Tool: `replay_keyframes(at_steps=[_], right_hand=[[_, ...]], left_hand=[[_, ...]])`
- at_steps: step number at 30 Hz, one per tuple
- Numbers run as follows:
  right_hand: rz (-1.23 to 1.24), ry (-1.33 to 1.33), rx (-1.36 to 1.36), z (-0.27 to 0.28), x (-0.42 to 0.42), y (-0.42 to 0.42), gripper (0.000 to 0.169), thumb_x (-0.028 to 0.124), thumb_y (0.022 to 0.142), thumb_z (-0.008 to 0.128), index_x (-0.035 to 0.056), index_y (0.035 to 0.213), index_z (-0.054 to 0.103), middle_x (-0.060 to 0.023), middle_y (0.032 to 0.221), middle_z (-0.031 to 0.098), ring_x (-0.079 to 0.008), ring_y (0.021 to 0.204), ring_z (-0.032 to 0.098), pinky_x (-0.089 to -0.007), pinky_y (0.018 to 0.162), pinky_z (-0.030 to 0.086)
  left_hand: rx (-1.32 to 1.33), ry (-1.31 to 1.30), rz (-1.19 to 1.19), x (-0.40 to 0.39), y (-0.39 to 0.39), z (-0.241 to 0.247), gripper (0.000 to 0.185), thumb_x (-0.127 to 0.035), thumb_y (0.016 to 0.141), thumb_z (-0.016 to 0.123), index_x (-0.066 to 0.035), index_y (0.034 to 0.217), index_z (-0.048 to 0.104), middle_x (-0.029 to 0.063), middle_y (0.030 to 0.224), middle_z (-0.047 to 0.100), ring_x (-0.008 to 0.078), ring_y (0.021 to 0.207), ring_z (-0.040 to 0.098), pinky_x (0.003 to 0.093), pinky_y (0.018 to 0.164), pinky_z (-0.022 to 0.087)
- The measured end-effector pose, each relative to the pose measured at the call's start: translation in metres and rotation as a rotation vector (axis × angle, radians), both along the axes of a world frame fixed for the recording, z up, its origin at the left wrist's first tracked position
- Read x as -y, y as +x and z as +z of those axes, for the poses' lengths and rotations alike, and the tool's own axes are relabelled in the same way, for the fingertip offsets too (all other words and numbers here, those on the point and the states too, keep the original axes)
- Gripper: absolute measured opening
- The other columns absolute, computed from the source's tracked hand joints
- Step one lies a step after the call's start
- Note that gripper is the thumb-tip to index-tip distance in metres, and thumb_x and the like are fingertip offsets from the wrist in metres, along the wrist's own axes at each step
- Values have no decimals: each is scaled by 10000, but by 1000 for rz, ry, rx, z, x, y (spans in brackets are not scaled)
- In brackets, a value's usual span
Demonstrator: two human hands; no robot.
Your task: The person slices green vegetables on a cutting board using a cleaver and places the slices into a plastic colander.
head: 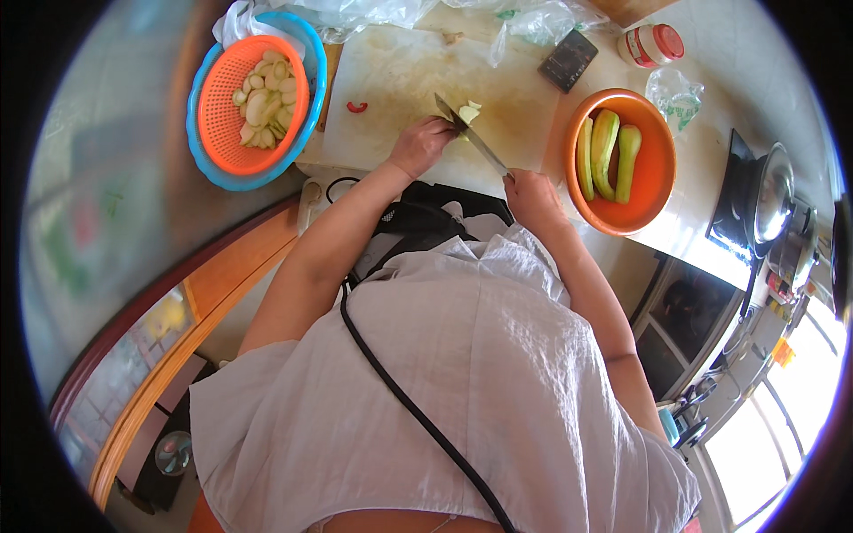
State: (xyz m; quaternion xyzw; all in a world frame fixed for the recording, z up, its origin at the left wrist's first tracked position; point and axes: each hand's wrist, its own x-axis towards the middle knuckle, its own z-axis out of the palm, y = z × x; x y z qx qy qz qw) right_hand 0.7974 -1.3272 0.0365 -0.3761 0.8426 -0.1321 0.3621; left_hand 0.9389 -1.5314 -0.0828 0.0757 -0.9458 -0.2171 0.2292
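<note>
My right hand [535,198] grips the handle of a kitchen knife [485,148], whose blade slants away to the upper left over a white cutting board [393,66]. My left hand [421,146] has its fingers curled down against the near side of the blade. Whether a piece lies under those fingertips is hidden. Just past the blade lie pale green vegetable pieces [470,112]. A curved red pepper piece [357,107] rests farther left on the board. Near the board's far edge is a small tan lump [454,38], perhaps ginger.
Left, an orange colander [216,110] of sliced pale vegetable [270,100] sits in a blue basin [318,86]. Right, an orange bowl [650,200] holds three peeled green vegetables [605,153]. Beyond are a black box [568,60], a red-lidded jar [652,46], plastic bags [546,23] and a lidded pan [774,193].
</note>
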Motion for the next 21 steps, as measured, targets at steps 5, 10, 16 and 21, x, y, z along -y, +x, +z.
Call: replay_keyframes(at_steps=[5, 10, 16, 21], right_hand=[[-58, 74, -27, -38, 8, 8, 201, 214, 977, 551, 64, 1020, 678, -249, 1031, 684, -464, 965, 656, -539, 848, 526], [-88, -89, -27, -55, 4, 7, 208, 223, 969, 566, 70, 1055, 676, -253, 1023, 684, -456, 973, 654, -542, 850, 521], [-9, -12, 1, -2, 7, -5, 211, 222, 969, 575, 53, 1030, 687, -257, 974, 691, -457, 953, 659, -537, 856, 521], [26, 72, 11, 2, 9, -4, 236, 226, 978, 563, 33, 1018, 694, -269, 968, 693, -469, 959, 659, -534, 868, 524]], left_hand=[[10, -28, -25, 1, -3, 10, 204, -26, 749, 672, -111, 916, 753, 17, 970, 724, 213, 938, 698, 333, 793, 578], [-15, 50, 14, 0, -2, 7, 194, -21, 747, 680, -111, 904, 751, 14, 969, 722, 215, 931, 698, 333, 790, 577], [-31, 24, 5, 3, 1, -5, 168, -45, 758, 707, -122, 900, 754, 8, 970, 724, 205, 933, 699, 327, 788, 581], [-24, -21, -27, 5, 1, -5, 175, -53, 764, 710, -114, 923, 748, 13, 969, 723, 211, 939, 700, 327, 786, 582]])
